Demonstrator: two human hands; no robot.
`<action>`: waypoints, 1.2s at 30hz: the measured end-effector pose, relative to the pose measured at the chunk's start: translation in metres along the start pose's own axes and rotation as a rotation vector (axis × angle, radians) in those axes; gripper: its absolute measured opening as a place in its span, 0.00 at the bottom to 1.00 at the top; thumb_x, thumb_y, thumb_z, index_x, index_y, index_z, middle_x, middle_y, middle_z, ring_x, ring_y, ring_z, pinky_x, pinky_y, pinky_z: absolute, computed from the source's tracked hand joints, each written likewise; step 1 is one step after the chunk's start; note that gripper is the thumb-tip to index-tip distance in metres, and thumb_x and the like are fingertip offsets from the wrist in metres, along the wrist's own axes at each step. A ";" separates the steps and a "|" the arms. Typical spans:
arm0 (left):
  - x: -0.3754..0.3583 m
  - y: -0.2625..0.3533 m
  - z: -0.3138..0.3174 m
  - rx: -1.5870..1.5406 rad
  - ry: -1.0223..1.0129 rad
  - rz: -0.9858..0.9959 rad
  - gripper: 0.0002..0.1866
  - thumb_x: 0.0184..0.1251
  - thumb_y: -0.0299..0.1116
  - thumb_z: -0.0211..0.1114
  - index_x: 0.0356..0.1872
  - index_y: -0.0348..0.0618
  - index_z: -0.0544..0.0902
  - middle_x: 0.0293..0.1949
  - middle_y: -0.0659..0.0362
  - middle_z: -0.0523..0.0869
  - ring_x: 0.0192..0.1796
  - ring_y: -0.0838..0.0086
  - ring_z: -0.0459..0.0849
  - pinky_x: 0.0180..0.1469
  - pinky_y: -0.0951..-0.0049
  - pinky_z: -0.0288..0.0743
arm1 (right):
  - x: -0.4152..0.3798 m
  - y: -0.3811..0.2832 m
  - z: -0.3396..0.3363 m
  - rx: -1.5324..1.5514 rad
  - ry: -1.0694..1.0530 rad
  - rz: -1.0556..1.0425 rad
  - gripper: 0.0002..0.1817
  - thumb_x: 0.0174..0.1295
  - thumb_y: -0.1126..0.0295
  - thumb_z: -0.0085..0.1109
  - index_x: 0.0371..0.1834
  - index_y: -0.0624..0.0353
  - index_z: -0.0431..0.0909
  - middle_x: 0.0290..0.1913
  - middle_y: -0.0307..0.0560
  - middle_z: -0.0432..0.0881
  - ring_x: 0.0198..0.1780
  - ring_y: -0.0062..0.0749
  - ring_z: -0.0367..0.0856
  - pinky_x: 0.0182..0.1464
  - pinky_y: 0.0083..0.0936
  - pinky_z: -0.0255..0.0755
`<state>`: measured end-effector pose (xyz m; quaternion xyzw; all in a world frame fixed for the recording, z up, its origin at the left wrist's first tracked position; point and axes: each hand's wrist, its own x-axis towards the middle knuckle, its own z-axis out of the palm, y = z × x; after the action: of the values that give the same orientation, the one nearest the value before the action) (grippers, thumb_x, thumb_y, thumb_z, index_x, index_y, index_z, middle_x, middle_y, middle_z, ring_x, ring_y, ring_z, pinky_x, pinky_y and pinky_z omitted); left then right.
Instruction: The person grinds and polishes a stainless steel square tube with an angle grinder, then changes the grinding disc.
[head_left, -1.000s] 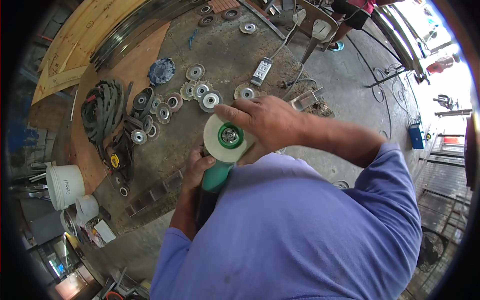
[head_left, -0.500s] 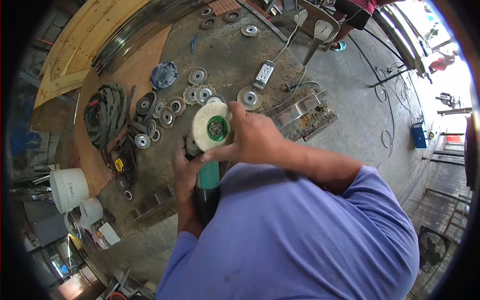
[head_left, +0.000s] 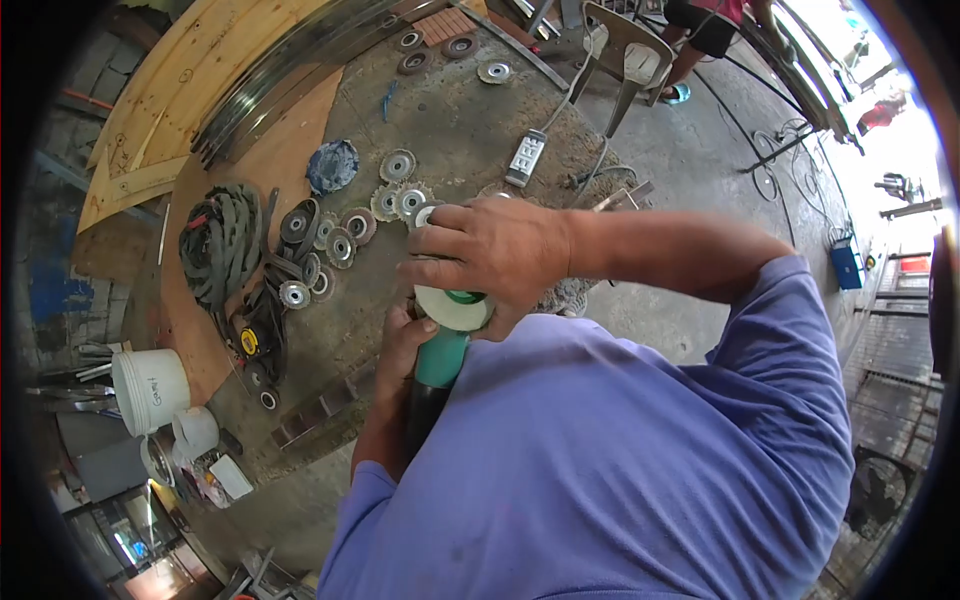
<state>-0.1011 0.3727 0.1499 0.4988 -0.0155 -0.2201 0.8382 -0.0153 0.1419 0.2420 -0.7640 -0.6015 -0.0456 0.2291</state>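
Note:
An angle grinder (head_left: 441, 358) with a green and black body stands upright against my shirt, its head facing up. On its head sits an off-white felt-like disc (head_left: 452, 312) with a green centre. My left hand (head_left: 402, 345) is closed around the grinder just below the disc, thumb on the near side. From above, my right hand (head_left: 495, 250) covers the disc, its fingers curled over the far edge and the thumb at the near right edge. Most of the disc and its centre are hidden by that hand. Several used flap discs (head_left: 398, 165) lie on the floor just beyond.
Left lie a heap of grey belts (head_left: 220, 240) and a tape measure (head_left: 250, 341) beside white buckets (head_left: 150, 388). A power strip (head_left: 526, 158) is ahead, with cables trailing right. A plastic chair (head_left: 630, 60) and another person's leg (head_left: 684, 75) are at the back.
My right hand has gone from holding the disc's edge to lying across its top. The grinder and disc have shifted slightly right and nearer my body.

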 end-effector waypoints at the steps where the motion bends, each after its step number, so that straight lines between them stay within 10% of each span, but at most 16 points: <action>1: -0.001 0.002 0.000 0.019 0.009 0.012 0.43 0.52 0.42 0.78 0.68 0.36 0.69 0.57 0.54 0.81 0.58 0.69 0.83 0.62 0.67 0.79 | -0.001 -0.002 0.002 -0.005 0.048 0.024 0.52 0.35 0.49 0.79 0.68 0.59 0.71 0.57 0.55 0.76 0.48 0.49 0.81 0.46 0.41 0.80; 6: 0.004 0.013 0.003 0.076 0.131 0.093 0.41 0.52 0.40 0.80 0.65 0.37 0.71 0.57 0.55 0.80 0.58 0.72 0.81 0.62 0.69 0.77 | 0.000 -0.009 0.028 0.017 0.460 0.250 0.49 0.36 0.50 0.76 0.65 0.60 0.72 0.54 0.57 0.76 0.46 0.51 0.81 0.45 0.43 0.80; 11: 0.023 0.035 0.015 0.160 0.185 0.261 0.40 0.52 0.39 0.80 0.65 0.36 0.71 0.55 0.55 0.81 0.55 0.72 0.82 0.60 0.69 0.77 | 0.018 -0.011 0.035 0.102 0.558 0.615 0.54 0.43 0.48 0.76 0.74 0.60 0.62 0.63 0.63 0.72 0.65 0.57 0.73 0.63 0.46 0.73; 15: 0.048 0.032 -0.022 0.166 0.171 0.449 0.32 0.61 0.40 0.72 0.63 0.35 0.74 0.56 0.55 0.82 0.55 0.71 0.83 0.58 0.68 0.78 | 0.017 0.011 0.059 1.190 0.933 0.465 0.53 0.68 0.45 0.61 0.83 0.57 0.38 0.76 0.53 0.62 0.74 0.41 0.64 0.72 0.40 0.65; 20: 0.071 0.067 0.028 0.419 0.187 0.553 0.32 0.69 0.38 0.64 0.70 0.31 0.68 0.58 0.54 0.82 0.59 0.67 0.81 0.65 0.63 0.74 | 0.021 0.002 0.112 1.775 0.696 0.632 0.47 0.69 0.27 0.44 0.72 0.61 0.66 0.61 0.49 0.78 0.60 0.32 0.78 0.61 0.32 0.76; 23: 0.050 0.091 0.078 1.257 0.302 0.659 0.40 0.69 0.44 0.67 0.72 0.30 0.60 0.54 0.49 0.82 0.59 0.65 0.81 0.65 0.60 0.72 | 0.012 -0.005 0.075 1.842 0.814 0.551 0.46 0.67 0.27 0.48 0.68 0.60 0.71 0.55 0.45 0.82 0.52 0.29 0.83 0.56 0.29 0.79; 27: 0.025 0.034 0.099 0.717 0.211 0.196 0.32 0.62 0.39 0.73 0.63 0.35 0.71 0.49 0.55 0.82 0.51 0.67 0.81 0.57 0.64 0.76 | -0.003 0.014 0.069 1.730 1.029 0.563 0.44 0.68 0.30 0.52 0.67 0.62 0.71 0.53 0.46 0.82 0.50 0.32 0.84 0.55 0.31 0.81; 36: 0.041 -0.001 0.120 0.990 0.020 0.117 0.37 0.58 0.39 0.75 0.63 0.30 0.67 0.48 0.41 0.83 0.52 0.53 0.85 0.55 0.58 0.78 | -0.074 0.042 0.083 1.968 1.007 0.079 0.53 0.52 0.27 0.66 0.67 0.63 0.68 0.51 0.56 0.81 0.47 0.49 0.85 0.50 0.49 0.83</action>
<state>-0.0939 0.2571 0.2010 0.8373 -0.1382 -0.1342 0.5117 -0.0133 0.1018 0.1302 -0.1610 -0.1884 0.1543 0.9564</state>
